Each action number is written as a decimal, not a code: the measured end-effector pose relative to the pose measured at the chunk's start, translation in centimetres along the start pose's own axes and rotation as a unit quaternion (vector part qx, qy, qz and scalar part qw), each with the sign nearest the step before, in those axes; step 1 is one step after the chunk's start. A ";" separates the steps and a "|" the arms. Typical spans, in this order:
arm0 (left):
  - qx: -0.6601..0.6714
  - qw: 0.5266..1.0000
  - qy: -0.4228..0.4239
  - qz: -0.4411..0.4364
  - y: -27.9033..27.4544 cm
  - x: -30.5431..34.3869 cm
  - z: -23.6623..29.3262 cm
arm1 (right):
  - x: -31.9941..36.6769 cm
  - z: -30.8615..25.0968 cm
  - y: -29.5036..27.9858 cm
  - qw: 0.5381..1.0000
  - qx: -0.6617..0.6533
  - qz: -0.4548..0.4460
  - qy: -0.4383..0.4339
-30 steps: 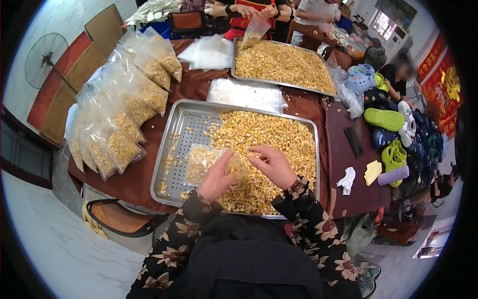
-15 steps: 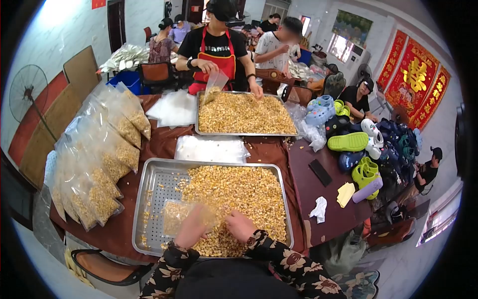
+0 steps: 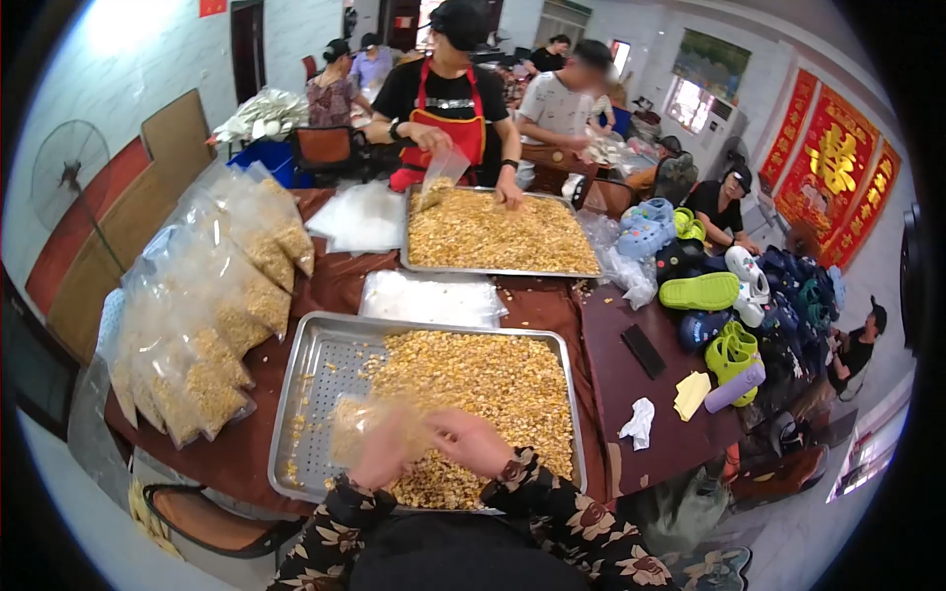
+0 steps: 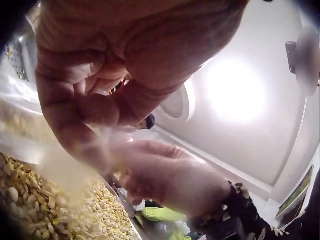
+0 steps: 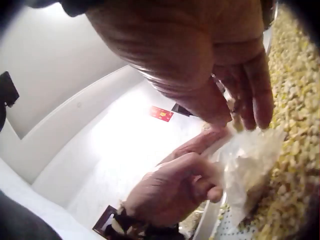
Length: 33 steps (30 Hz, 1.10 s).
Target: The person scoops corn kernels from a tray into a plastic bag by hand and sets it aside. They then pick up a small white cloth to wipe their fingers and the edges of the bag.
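Note:
A clear plastic bag (image 3: 352, 429) partly filled with yellow kernels lies over the perforated end of the metal tray (image 3: 281, 433). Its mouth is in my left hand (image 3: 386, 449), thumb and fingers curled on the film. Dried corn kernels (image 3: 483, 374) heap over the rest of the tray. My right hand (image 3: 473, 442) is beside the left, at the bag's mouth. From the right wrist, the right hand's fingers (image 5: 257, 100) point down over the whitish film, and small yellowish pieces show between thumb and fingers. The bag's opening is blurred.
Filled bags (image 3: 197, 335) stand in rows at left. Flat empty bags (image 3: 434, 298) lie behind my tray. Across the table, a person in a red apron (image 3: 443, 123) works at a second corn tray (image 3: 503, 231). Clogs (image 3: 698, 292), a black phone-like slab (image 3: 642, 352) and tissue (image 3: 639, 424) are at right.
My right hand has gone from above the corn down to the kernels, then left to the bag's mouth. The left hand keeps hold of the bag. The head view has tilted up.

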<state>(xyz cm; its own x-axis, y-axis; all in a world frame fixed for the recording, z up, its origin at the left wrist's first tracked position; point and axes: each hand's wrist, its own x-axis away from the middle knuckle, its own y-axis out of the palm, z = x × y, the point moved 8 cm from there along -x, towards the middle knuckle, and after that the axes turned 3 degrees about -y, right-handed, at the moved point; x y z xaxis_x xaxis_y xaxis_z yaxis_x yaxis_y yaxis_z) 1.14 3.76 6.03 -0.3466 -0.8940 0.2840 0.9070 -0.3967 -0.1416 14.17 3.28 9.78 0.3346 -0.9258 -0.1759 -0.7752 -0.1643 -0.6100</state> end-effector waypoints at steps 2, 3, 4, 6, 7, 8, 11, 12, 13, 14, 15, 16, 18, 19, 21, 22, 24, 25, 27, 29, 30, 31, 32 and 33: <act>-0.165 0.974 0.155 0.011 -2.6 0.1 0.5 | -0.2 0.0 -0.8 1.000 -0.017 -0.014 -0.001; -0.021 0.994 0.104 0.012 -5.1 0.5 0.3 | -0.1 0.3 -1.2 0.999 -0.030 -0.019 0.004; 0.124 0.991 0.052 0.020 -7.7 0.8 0.4 | 0.3 0.9 -1.6 0.999 -0.041 -0.013 0.030; 0.137 0.986 0.047 0.077 -13.0 1.6 1.6 | 1.0 1.7 -2.4 0.998 -0.037 -0.008 0.054; 0.161 0.981 0.029 0.102 -14.8 2.1 1.6 | 1.0 1.6 -2.9 0.999 -0.020 -0.004 0.050; 0.184 0.975 0.017 0.124 -16.0 2.5 1.6 | 1.1 1.4 -2.7 0.998 -0.033 -0.019 0.040; 0.187 0.970 -0.010 0.157 -17.6 3.3 0.7 | 1.3 1.9 -2.4 0.998 -0.008 -0.013 0.059; 0.197 0.968 -0.016 0.156 -17.8 3.4 0.3 | 1.4 2.0 -2.0 0.998 -0.016 -0.014 0.051; 0.193 0.969 -0.014 0.154 -17.9 3.4 0.1 | 1.6 2.0 -1.7 0.999 -0.023 -0.015 0.045; 0.193 0.969 -0.017 0.155 -18.0 3.5 0.0 | 1.6 2.1 -1.5 0.998 -0.025 -0.017 0.046; 0.188 0.969 -0.011 0.157 -18.0 3.5 0.0 | 1.5 2.1 -1.3 0.998 -0.027 -0.025 0.047; 0.184 0.970 -0.005 0.158 -17.9 3.5 0.0 | 1.5 2.3 -1.2 0.998 -0.028 -0.033 0.049; 0.189 0.970 -0.003 0.156 -17.7 3.5 -0.1 | 1.6 3.6 -1.2 0.997 -0.029 -0.028 0.064; 0.192 0.969 0.001 0.154 -17.6 3.4 -0.1 | 1.7 4.0 -1.3 0.997 0.015 -0.040 0.064; 0.200 0.970 0.003 0.138 -16.8 3.2 0.0 | 2.6 6.4 -1.0 0.982 0.121 -0.088 0.112; 0.206 0.971 0.007 0.124 -16.2 3.1 0.2 | 3.5 7.4 -0.8 0.981 0.125 -0.086 0.123; 0.188 0.977 0.005 0.104 -14.6 2.5 0.3 | 4.4 6.0 -1.4 0.970 0.236 -0.050 0.044; 0.165 0.981 0.013 0.100 -13.8 2.3 0.5 | 5.4 6.9 -1.3 0.957 0.250 -0.098 0.111; 0.125 0.987 0.042 0.089 -12.1 2.0 1.4 | 6.4 6.9 -0.8 0.956 0.249 -0.100 0.116; 0.129 0.988 0.052 0.073 -9.9 1.4 2.0 | 7.2 6.7 0.0 0.957 0.253 -0.097 0.104; 0.131 0.988 0.060 0.061 -8.8 1.1 2.4 | 7.4 6.5 0.3 0.957 0.254 -0.095 0.105; 0.125 0.989 0.054 0.051 -7.8 0.6 2.3 | 7.7 6.7 0.6 0.958 0.234 -0.095 0.139; 0.124 0.990 0.056 0.048 -7.0 0.1 2.5 | 8.0 6.9 0.6 0.957 0.213 -0.094 0.173; 0.107 0.992 0.058 0.035 -6.0 -0.3 2.8 | 8.1 7.5 0.7 0.965 0.200 -0.060 0.157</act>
<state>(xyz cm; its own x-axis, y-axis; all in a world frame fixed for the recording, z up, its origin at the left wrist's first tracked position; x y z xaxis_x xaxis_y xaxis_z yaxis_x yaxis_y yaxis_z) -3.51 6.96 9.42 -0.2942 -0.9407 0.1687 0.9557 -0.2896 0.0517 20.37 -1.82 2.14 0.1818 -0.9762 0.1181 -0.4504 -0.1895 -0.8725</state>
